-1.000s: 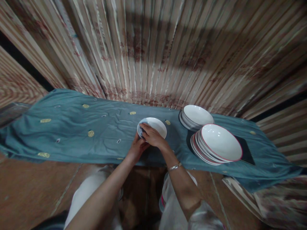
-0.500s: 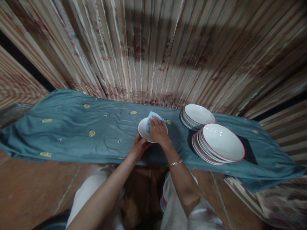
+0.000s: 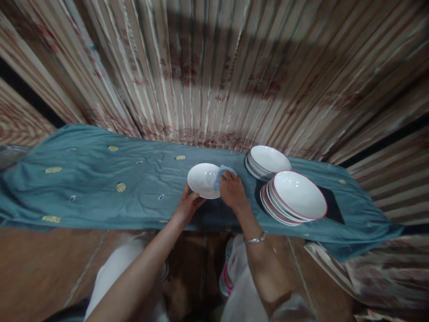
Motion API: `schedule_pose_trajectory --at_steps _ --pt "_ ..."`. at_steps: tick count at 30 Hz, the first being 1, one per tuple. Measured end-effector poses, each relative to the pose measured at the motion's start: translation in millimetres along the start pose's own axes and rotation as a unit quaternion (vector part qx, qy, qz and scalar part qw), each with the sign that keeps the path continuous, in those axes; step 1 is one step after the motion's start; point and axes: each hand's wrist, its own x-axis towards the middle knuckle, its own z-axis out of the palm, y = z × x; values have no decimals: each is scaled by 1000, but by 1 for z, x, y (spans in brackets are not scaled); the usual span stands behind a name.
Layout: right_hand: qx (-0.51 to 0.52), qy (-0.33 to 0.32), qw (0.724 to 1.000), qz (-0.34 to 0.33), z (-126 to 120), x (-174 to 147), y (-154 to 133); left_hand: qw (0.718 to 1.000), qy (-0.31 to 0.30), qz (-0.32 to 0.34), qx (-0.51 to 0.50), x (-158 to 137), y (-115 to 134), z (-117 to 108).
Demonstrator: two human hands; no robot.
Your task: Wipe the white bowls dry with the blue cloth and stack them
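Note:
A small white bowl (image 3: 203,176) is tilted toward me above the teal cloth. My left hand (image 3: 188,205) grips its near left rim, thumb on top and fingers underneath. At the bowl's right rim, my right hand (image 3: 232,188) is closed on a light blue cleaning cloth (image 3: 221,173), which presses against that edge. Part of the cloth is hidden under the fingers. To the right stand a stack of white bowls with red rims (image 3: 300,194) and, behind it, a stack of dark-rimmed white bowls (image 3: 270,160).
A teal patterned tablecloth (image 3: 94,179) covers the long narrow table. A flat black item (image 3: 330,203) lies beneath the red-rimmed stack. Behind the table hangs a pleated striped curtain (image 3: 201,80). My legs are below the near edge, over a brown tiled floor (image 3: 43,264).
My right hand has slid the cleaning cloth from inside the bowl out to its right rim, exposing more of the white interior. My left hand still holds the bowl. The view has shifted slightly.

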Motion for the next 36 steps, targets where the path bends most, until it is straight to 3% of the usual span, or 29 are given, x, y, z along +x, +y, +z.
schedule_pose_trajectory --at_steps 6,15,27,36 --pt "-28 -34 999 -11 -15 -17 -5 1000 -7 1 5 1 0 -1" --pt "16 -75 996 -53 -25 -26 -16 1000 -19 5 3 0 2 0" --pt "151 -110 978 -95 -21 -12 -37 1000 -20 6 6 2 -2 -1" --pt "237 -78 963 -98 -4 9 -57 999 -3 15 -41 5 -8 -1"
